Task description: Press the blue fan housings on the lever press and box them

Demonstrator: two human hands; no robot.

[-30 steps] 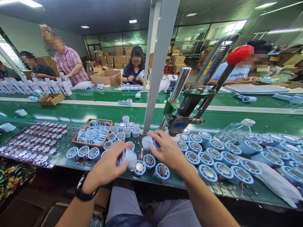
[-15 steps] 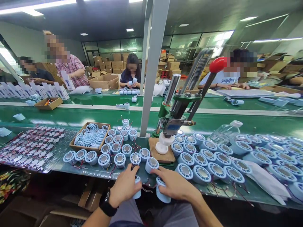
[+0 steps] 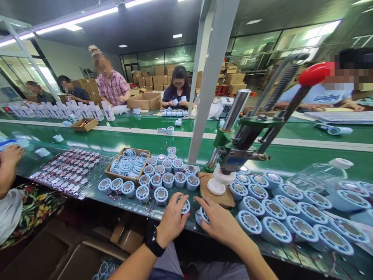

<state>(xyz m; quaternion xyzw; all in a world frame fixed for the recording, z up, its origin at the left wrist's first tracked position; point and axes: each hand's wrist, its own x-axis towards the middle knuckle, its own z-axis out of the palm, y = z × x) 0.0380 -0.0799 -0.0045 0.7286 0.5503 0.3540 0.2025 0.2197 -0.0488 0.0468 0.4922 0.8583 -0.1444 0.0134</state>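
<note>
My left hand (image 3: 174, 213) is curled round a light-blue round housing (image 3: 185, 206) at the table's front edge, fingers over its far side and thumb in front. Just to the right, my right hand (image 3: 220, 221) has thumb and fingers about a second housing (image 3: 201, 214), its index finger stretched forward. The hand partly hides this housing. Past them stands a hand press with a red-knobbed lever (image 3: 313, 74). Its white pressing head (image 3: 223, 175) is above a white round seat (image 3: 216, 187) on a brown board. Similar housings with grey metal tops (image 3: 161, 195) stand in groups on both sides.
A cardboard box (image 3: 142, 177) of light-blue rings stands left of centre, beside rows of small wired boards (image 3: 67, 171). A grey post (image 3: 212, 77) rises behind the housings. At right lies a clear bottle (image 3: 314, 175). A co-worker's hand (image 3: 11, 155) is at far left; other people sit across the belt.
The view has swung left. Both hands have moved forward with the housings, from in front of the table edge onto the tabletop. The press looks unchanged.
</note>
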